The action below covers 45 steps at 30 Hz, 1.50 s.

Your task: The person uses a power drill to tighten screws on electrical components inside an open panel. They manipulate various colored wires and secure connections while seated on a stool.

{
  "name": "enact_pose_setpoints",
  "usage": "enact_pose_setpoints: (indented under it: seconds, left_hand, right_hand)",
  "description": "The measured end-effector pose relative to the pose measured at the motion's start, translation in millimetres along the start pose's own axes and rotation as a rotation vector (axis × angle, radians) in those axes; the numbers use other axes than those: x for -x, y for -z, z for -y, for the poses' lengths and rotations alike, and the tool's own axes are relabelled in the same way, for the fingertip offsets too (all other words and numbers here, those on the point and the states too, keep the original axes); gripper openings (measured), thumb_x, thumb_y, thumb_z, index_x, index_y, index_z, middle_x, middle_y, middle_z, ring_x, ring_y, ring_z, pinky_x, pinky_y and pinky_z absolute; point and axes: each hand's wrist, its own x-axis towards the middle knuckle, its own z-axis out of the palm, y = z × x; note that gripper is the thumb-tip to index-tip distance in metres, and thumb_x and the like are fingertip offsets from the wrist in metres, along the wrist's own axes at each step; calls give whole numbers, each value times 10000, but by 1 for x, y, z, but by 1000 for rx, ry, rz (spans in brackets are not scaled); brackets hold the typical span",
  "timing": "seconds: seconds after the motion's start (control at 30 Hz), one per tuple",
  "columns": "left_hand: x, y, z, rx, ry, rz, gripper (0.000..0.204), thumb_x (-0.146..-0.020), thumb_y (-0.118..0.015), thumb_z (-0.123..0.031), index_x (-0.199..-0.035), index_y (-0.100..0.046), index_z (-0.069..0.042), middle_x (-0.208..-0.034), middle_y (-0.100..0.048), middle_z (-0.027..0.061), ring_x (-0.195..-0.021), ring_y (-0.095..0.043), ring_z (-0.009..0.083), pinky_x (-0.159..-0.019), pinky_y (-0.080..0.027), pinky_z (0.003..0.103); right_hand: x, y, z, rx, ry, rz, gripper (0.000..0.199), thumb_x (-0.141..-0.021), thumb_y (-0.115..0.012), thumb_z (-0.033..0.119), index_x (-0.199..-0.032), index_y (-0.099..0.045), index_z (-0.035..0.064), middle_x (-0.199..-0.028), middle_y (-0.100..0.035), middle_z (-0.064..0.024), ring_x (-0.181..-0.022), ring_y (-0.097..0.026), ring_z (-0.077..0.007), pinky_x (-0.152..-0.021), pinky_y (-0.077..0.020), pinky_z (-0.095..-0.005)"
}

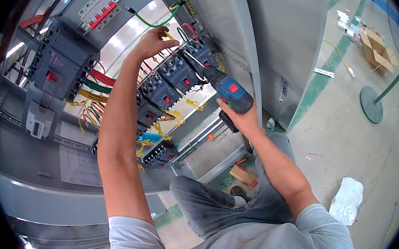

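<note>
My right hand (242,116) is wrapped round the grip of a blue and black cordless drill (230,89). Its long thin bit (194,59) reaches up-left to the terminals at the end of a row of dark grey circuit breakers (172,75) with red switches. Whether the tip sits in a screw is too small to tell. My left hand (153,44) is over the far side of that row, thumb and fingers closed on a yellow wire (170,36). Close by, a green wire (181,32) and a red wire (190,29) curve into the same end.
A large breaker (61,60) with thick red, green and yellow cables stands left, below a small red-switched breaker (99,11). The grey cabinet door (286,36) hangs open on the right. Beyond are a cardboard box (377,51) and a round green base (371,104).
</note>
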Motion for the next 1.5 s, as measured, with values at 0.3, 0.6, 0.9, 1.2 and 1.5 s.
enact_pose_setpoints:
  seconds: [0.3,0.6,0.9,1.2,1.5]
  left_hand:
    - [1,-13,4,-86,-22,-85,947,-740,-847,-590,-1394,-602,50,-1288,-696,229,-1199,-680,350,-1033,-522,408]
    - [8,-18,-6,-130,-6,-134,897,-765,-862,-510,-1409,-583,48,-1300,-692,235,-1201,-684,338,-1042,-524,403]
    - [16,-21,-13,-195,18,-180,908,-712,-852,-586,-1379,-626,-13,-1278,-705,185,-1191,-676,342,-1014,-526,423]
    - [23,-28,-31,-253,22,-214,797,-737,-846,-556,-1333,-653,-65,-1223,-719,167,-1187,-646,338,-1004,-519,449]
    - [29,-32,-35,-317,-1,-266,746,-743,-858,-518,-1308,-661,-72,-1239,-718,147,-1194,-641,348,-998,-524,464]
  right_hand:
    - [-3,-16,-2,-80,175,-68,510,-874,-814,133,-1333,-632,9,-901,-676,-7,-727,-613,-79,-671,-530,-274]
    - [2,-7,-8,-260,-98,-10,244,-852,-812,129,-1035,-702,10,-879,-701,-15,-743,-633,-101,-684,-529,-301]
    - [12,-11,-10,-234,-47,-19,432,-864,-805,114,-1247,-638,4,-1003,-698,-30,-870,-633,-110,-823,-524,-295]
    - [14,-8,-21,-225,82,-102,159,-887,-819,147,-961,-728,41,-831,-689,10,-726,-628,-71,-663,-509,-265]
    - [14,-4,-28,-204,43,-72,155,-885,-817,140,-972,-744,35,-859,-705,7,-742,-638,-73,-678,-511,-261]
